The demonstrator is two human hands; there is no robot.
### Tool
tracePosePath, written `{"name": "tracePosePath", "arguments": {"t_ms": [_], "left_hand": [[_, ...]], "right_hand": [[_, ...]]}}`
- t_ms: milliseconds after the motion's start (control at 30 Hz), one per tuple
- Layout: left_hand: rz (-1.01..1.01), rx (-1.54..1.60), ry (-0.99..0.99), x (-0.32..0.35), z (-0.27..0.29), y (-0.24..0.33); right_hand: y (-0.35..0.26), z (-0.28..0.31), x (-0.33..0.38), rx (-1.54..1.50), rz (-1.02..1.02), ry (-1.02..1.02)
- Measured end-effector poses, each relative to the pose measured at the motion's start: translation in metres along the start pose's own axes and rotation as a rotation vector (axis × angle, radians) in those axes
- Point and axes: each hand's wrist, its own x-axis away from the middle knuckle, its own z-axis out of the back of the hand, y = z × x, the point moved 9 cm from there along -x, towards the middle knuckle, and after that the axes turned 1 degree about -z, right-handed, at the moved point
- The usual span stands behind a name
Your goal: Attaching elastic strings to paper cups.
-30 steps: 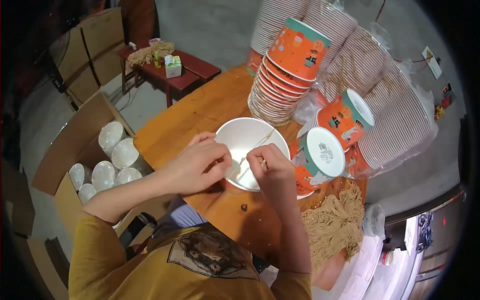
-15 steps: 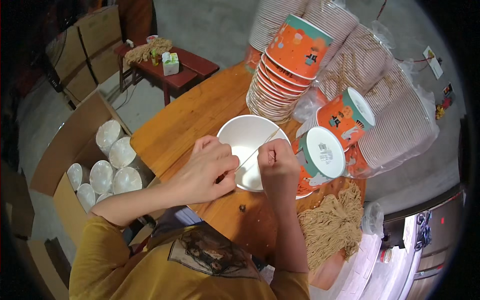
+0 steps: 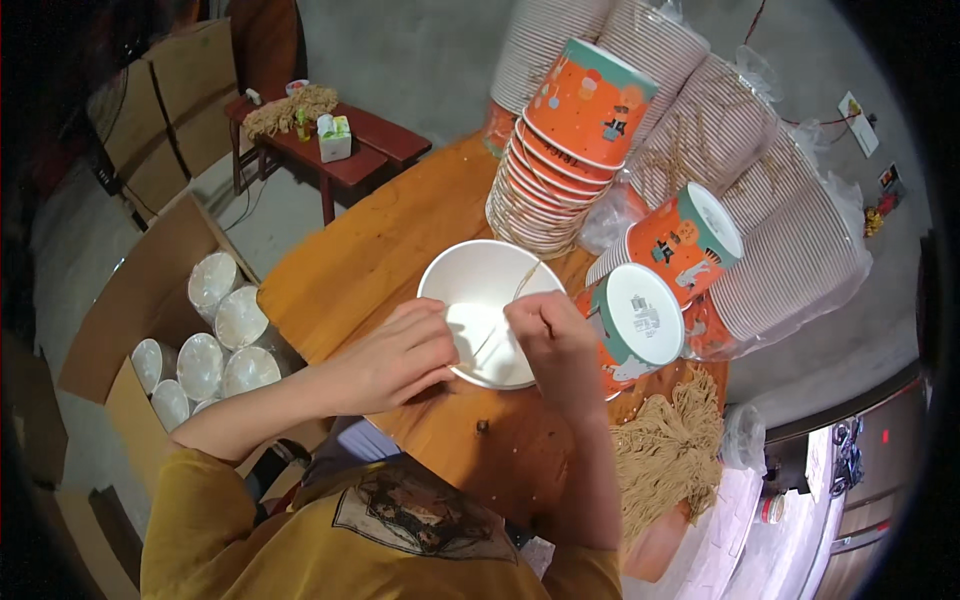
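A white paper bowl (image 3: 488, 308) is seen upright on the round wooden desk (image 3: 370, 250), and both hands are crowded at its near rim. The left hand (image 3: 395, 355) is curled over the rim at about eight o'clock, its grip narrow, fingertips pinched on one end of a thin tan string (image 3: 500, 322). The right hand (image 3: 553, 345) is closed at roughly four o'clock of the bowl, its grip also pinched tight on the string. The string's long axis is laid across the bowl's hollow, running from seven o'clock up toward one o'clock, where it crosses the far rim. The bowl lies at twelve o'clock from both hands, and neither is clearly nearer. Just beside the bowl at three o'clock, an orange printed cup with a teal lid (image 3: 638, 318) is lying on its side; a leaning stack of orange cups (image 3: 565, 150) is standing at one o'clock. A bundle of tan strings (image 3: 665, 450) is heaped at five o'clock. A cardboard box of white bowls (image 3: 205, 345) sits on the floor at nine o'clock.
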Motion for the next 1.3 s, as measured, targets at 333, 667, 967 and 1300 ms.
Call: {"name": "tracePosePath", "arguments": {"t_ms": [333, 667, 967, 1300], "left_hand": [[0.197, -0.212, 0.298, -0.001, 0.128, -0.016], [0.443, -0.028, 0.745, 0.078, 0.152, -0.022], [0.643, 0.234, 0.654, 0.103, 0.082, -0.065], [0.546, 0.324, 0.321, 0.044, -0.008, -0.064]], "right_hand": [[-0.049, -0.028, -0.032, 0.012, 0.0, -0.436], [0.049, 0.062, -0.206, -0.947, -0.244, 0.201], [0.164, 0.044, -0.19, -1.309, -0.666, 0.271], [0.067, 0.105, -0.099, -0.103, -0.405, 0.03]]}}
